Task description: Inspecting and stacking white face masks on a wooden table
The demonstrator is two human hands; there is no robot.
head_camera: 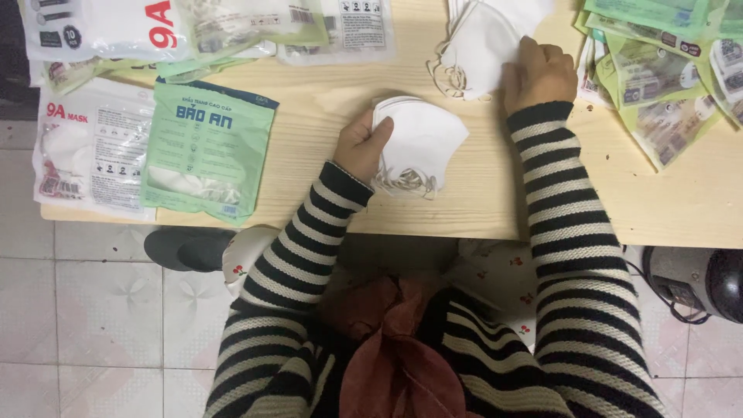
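Left hand (362, 145) grip on white mask stack (418, 147), right hand (539, 75) pressing loose masks (480, 39) (fingers curled), wooden table (325, 108)

White masks (422, 143), green packet (209, 147), pale wooden table (480, 193) (black-and-cream striped sleeves (569, 232)).

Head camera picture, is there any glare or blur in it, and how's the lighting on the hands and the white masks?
Head view: soft, even light, faint shadows on the wooden table; left hand and its stack of white masks sharp; right hand slightly soft; glare on the plastic packets top left.
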